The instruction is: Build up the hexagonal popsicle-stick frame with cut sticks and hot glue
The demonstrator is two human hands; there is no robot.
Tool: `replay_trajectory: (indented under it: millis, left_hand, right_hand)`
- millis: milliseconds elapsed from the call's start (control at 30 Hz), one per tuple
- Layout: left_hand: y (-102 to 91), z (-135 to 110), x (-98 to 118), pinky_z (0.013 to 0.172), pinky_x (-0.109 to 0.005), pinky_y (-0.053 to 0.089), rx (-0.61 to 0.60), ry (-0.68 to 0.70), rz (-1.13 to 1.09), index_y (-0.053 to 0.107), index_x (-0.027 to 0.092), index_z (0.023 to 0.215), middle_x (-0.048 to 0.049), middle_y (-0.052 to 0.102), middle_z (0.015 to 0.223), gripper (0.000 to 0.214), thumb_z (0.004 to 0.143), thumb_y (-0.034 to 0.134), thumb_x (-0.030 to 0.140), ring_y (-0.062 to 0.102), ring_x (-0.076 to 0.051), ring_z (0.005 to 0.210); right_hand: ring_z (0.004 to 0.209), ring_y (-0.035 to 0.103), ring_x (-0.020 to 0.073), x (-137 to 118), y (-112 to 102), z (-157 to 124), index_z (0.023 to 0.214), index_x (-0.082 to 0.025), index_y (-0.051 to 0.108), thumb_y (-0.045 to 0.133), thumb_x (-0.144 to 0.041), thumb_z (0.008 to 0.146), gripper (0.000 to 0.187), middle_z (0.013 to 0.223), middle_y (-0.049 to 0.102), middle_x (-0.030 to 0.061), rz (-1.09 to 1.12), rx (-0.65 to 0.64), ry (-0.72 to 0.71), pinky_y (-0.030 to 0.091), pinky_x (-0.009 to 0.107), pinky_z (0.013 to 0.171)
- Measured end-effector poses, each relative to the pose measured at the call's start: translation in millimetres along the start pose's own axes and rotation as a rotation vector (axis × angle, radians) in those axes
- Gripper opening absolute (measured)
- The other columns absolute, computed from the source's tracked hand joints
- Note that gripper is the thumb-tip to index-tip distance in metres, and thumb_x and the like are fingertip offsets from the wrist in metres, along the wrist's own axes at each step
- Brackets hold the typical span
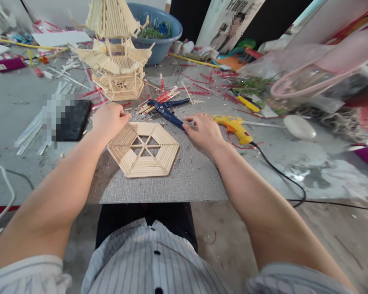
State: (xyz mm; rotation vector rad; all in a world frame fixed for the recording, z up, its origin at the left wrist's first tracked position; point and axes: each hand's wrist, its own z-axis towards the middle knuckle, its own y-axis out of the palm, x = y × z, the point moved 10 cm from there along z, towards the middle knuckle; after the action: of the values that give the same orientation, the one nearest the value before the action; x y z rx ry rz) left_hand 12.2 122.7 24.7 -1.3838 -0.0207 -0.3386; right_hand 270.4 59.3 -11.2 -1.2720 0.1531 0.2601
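Observation:
A flat hexagonal panel of pale wooden sticks (167,157), with spokes crossing an open middle, lies on the table in front of me. My left hand (110,118) is closed at its upper-left edge, fingers curled under, so whatever they hold is hidden. To the panel's right, my right hand (204,132) has thumb and forefinger at the end of one handle of the blue pliers (171,117). The pliers lie with their handles spread, jaws towards the loose sticks (162,100). Behind them stands a tiered stick pagoda (119,61).
A yellow glue gun (233,126) with a black cord lies right of my right hand. Left are a dark phone (76,120) and clear glue sticks (33,126). A blue basin (162,45) stands behind the pagoda. Red wrapper scraps litter the table; a yellow cutter (248,103) lies farther right.

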Motion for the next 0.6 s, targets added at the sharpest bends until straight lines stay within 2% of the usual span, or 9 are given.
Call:
replay_trajectory:
  millis: [167, 300, 367, 467, 600]
  left_hand:
    - [-0.2, 2.0, -9.0, 0.088, -0.040, 0.049, 0.021, 0.001, 0.003, 0.068, 0.019, 0.105, -0.0119, 0.069, 0.111, 0.031, 0.087, 0.044, 0.027, 0.063, -0.029, 0.105]
    - [5.7, 4.7, -11.7, 0.087, -0.039, 0.049, -0.003, 0.017, 0.034, 0.070, 0.015, 0.093, -0.0138, 0.069, 0.112, 0.030, 0.085, 0.045, 0.029, 0.063, -0.030, 0.106]
    - [5.4, 6.5, -13.2, 0.086, -0.037, 0.049, 0.016, 0.027, 0.012, 0.070, 0.015, 0.094, -0.0132, 0.070, 0.109, 0.029, 0.083, 0.045, 0.025, 0.064, -0.028, 0.102]
    - [4.1, 8.9, -15.5, 0.087, -0.035, 0.049, 0.038, 0.048, -0.038, 0.069, 0.016, 0.102, -0.0110, 0.072, 0.105, 0.033, 0.081, 0.044, 0.021, 0.066, -0.026, 0.099]
    - [4.3, 10.0, -19.6, 0.091, -0.036, 0.047, 0.000, 0.024, -0.025, 0.071, 0.016, 0.105, -0.0113, 0.072, 0.107, 0.037, 0.083, 0.041, 0.021, 0.066, -0.027, 0.103]
  right_hand:
    - [0.102, 0.062, 0.0275, 4.7, -18.4, 6.1, 0.106, -0.019, 0.065, 0.042, -0.030, 0.086, 0.032, 0.107, 0.069, 0.0118, -0.002, 0.036, 0.052, 0.044, 0.042, 0.092]
    - [0.095, 0.064, 0.0271, 12.6, -40.2, 24.2, 0.104, -0.021, 0.065, 0.046, -0.028, 0.083, 0.029, 0.104, 0.071, 0.0101, -0.046, 0.048, 0.144, 0.046, 0.040, 0.086]
    - [0.096, 0.064, 0.0269, 7.9, -44.2, 37.5, 0.102, -0.021, 0.067, 0.046, -0.026, 0.083, 0.029, 0.105, 0.071, 0.0105, -0.075, 0.026, 0.150, 0.046, 0.038, 0.085]
    - [0.099, 0.063, 0.0272, -16.7, -36.4, 59.5, 0.103, -0.020, 0.068, 0.043, -0.024, 0.085, 0.031, 0.107, 0.071, 0.0103, -0.129, -0.031, 0.095, 0.047, 0.038, 0.082]
    - [0.103, 0.062, 0.0266, -78.0, -3.6, 84.5, 0.109, -0.020, 0.068, 0.042, -0.025, 0.087, 0.035, 0.112, 0.069, 0.0100, -0.167, -0.176, -0.093, 0.046, 0.037, 0.083]
